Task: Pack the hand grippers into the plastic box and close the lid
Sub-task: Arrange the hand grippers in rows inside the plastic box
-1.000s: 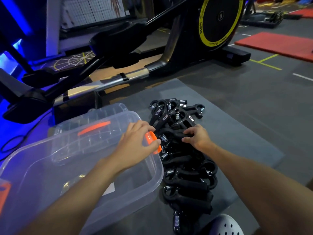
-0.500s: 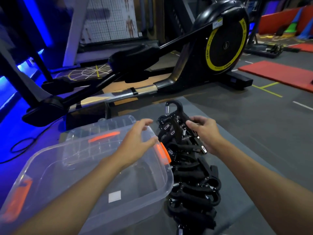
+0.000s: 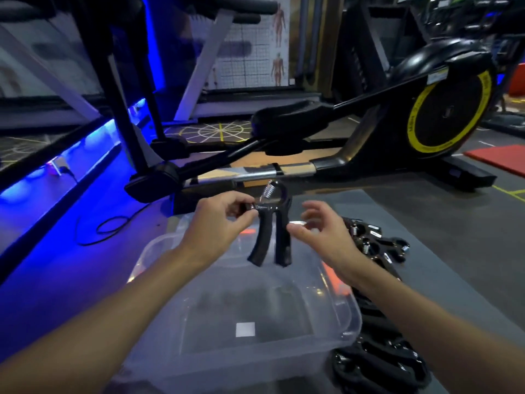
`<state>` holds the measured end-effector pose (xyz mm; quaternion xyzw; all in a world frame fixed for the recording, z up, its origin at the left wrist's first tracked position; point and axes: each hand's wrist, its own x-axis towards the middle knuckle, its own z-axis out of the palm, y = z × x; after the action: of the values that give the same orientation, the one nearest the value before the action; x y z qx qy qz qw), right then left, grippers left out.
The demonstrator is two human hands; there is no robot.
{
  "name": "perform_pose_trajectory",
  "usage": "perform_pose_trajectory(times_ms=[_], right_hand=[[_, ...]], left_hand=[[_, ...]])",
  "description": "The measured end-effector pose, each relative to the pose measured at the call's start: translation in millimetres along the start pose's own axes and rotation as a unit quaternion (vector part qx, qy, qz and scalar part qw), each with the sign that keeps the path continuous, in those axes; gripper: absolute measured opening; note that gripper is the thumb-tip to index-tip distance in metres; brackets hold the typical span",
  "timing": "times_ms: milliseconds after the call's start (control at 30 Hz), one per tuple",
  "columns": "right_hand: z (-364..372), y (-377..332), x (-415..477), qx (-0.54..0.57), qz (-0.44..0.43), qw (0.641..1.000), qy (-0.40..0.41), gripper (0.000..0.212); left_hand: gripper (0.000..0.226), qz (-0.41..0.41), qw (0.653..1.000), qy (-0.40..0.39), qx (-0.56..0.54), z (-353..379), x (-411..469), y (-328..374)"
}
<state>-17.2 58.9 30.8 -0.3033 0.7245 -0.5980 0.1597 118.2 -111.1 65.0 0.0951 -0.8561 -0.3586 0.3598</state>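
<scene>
1. Hand gripper (image 3: 271, 223) is hanging upright in the air, spring end pointing up and the two black handles pointing down, splaying apart a bit toward the bottom. Long axis is running pretty much vertical, tilted slightly.
2. Left hand (image 3: 216, 223) is pinching it by the metal adjuster bit on the gripper's left side, near the top, thumb and fingertips closed narrow on that part. The handles are dangling free below the pinch.
3. Right hand (image 3: 324, 237) is sitting just beside the gripper's right handle, fingers loosely curled and spread, holding nothing. It's motion-blurred, so whether the thumb tip is actually touching the handle is hard to tell.
4. So the gripper is hanging between the two hands, a little closer to the left one, and it's hovering above the far end of the clear plastic box (image 3: 341, 317).
5. Box is sitting open on the grey mat (image 3: 426, 223), nothing obvious inside but a small white sticker on the floor of it. An orange latch (image 3: 333, 280) is peeking out under the right wrist.
6. Pile of remaining grippers (image 3: 377, 245) is lying on the mat right of the box, running along its right edge.
7. Elliptical trainer (image 3: 397, 129) is standing behind all of it.
</scene>
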Motion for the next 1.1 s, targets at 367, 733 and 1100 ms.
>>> perform_pose_trajectory(times_ms=[367,733,1100], right_hand=[[112,1,1,-0.226,-0.170,0.922,-0.266,0.122],[179,31,2,-0.135,-0.060,0.923,-0.356,0.094],[229,108,24,-0.136,0.095,0.881,-0.442,0.102]], left_hand=[[0.021,-0.153,0.985,0.067,0.045,-52,-36,-50],[0.016,-0.215,0.969,0.072,0.095,-95,-73,-97],[0.046,-0.229,0.970,0.067,0.042,-82,-100,-130]])
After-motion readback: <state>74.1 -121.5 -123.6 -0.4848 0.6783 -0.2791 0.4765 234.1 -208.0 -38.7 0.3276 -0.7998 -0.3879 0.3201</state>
